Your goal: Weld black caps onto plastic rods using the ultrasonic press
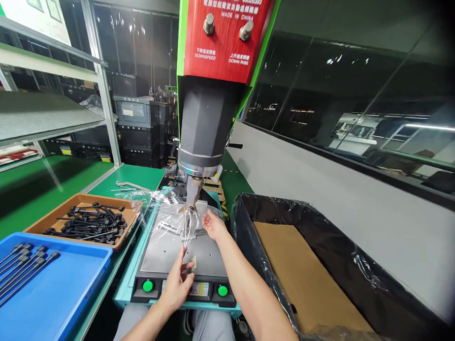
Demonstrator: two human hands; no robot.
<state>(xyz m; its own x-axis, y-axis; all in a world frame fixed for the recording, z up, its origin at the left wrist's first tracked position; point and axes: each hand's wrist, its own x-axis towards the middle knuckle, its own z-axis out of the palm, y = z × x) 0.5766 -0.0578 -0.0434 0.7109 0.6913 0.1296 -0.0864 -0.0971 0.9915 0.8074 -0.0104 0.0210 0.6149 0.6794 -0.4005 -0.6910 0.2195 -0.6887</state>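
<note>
My left hand (177, 284) is over the front of the grey machine base (167, 257), its fingers stretched out and apart. Thin white strands (188, 233) hang toward its fingertips from the metal fixture (203, 223). At the right side of that fixture, my right hand (214, 225) has its fingers curled in; whatever they hold, if anything, is hidden. The tapered metal horn (192, 191) of the press comes down onto the fixture between and beyond both hands. Clear plastic film (164, 199) lies around the fixture.
An orange tray (133, 218) holds many black rod-like parts. Beside it, a blue tray (63, 306) carries several long black ones. Two green buttons (147, 285) sit on the base's front edge. At right stands a black-lined box (249, 235) with cardboard (305, 273) inside.
</note>
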